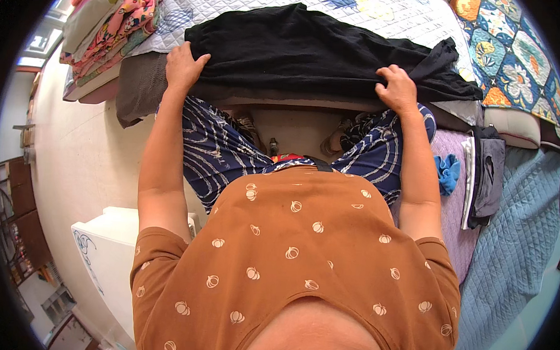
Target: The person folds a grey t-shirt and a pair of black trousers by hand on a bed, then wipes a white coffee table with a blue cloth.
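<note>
A black cloth garment (pixel 293 55) lies spread along the near edge of a white quilted cover (pixel 405 22). At its left end rests my left hand (pixel 186 63), thumb and fingers apart at the cloth's edge. Near the right part of the garment is my right hand (pixel 396 86), its fingers bent over the lower edge; whether it pinches the fabric cannot be told. Beyond my right hand the garment's right end is bunched and twisted.
Folded patterned fabrics (pixel 123 30) are stacked at the upper left. A brown cloth (pixel 142 84) hangs over the bed edge. Right of me are a blue scrunched cloth (pixel 446 174), folded dark clothes (pixel 488 177) and a blue quilt (pixel 513 238). A white cabinet (pixel 110 252) stands lower left.
</note>
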A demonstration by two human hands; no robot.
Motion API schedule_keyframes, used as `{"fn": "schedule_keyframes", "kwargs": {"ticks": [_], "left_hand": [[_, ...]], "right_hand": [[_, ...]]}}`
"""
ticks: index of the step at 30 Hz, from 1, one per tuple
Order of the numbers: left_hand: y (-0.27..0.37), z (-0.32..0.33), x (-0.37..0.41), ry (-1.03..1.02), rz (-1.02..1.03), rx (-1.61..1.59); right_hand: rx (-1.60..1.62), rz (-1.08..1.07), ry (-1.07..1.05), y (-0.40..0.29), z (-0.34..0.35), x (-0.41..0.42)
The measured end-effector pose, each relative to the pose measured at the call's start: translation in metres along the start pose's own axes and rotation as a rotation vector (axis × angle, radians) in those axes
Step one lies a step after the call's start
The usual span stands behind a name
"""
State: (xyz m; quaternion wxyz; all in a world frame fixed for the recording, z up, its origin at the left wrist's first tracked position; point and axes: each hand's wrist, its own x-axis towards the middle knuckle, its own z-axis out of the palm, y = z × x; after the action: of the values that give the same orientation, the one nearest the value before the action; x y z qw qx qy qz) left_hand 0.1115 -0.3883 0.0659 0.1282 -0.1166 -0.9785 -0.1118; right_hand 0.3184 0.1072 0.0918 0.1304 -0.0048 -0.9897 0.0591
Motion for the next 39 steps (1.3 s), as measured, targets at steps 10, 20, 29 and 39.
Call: {"fn": "schedule_keyframes", "kwargs": {"ticks": [10, 20, 29, 39], "left_hand": [[-0.038, 0.051, 0.046, -0.372, -0.372, -0.908], [-0.105, 0.008, 0.092, 0.055, -0.149, -0.412], [-0.039, -0.019, 0.055, -0.002, -0.380, 0.363], [0.241, 0.055, 0.015, 0.060, 0.697, -0.453]], "right_hand": [[0.001, 0.015, -0.005, -0.015, 0.009, 0.005], [0.112, -0.098, 0.182, -0.019, 0.025, 0.005], [0.292, -0.050, 0.367, -0.032, 0.024, 0.008], [0.536, 1.054, 0.794, 0.218, 0.029, 0.016]]}}
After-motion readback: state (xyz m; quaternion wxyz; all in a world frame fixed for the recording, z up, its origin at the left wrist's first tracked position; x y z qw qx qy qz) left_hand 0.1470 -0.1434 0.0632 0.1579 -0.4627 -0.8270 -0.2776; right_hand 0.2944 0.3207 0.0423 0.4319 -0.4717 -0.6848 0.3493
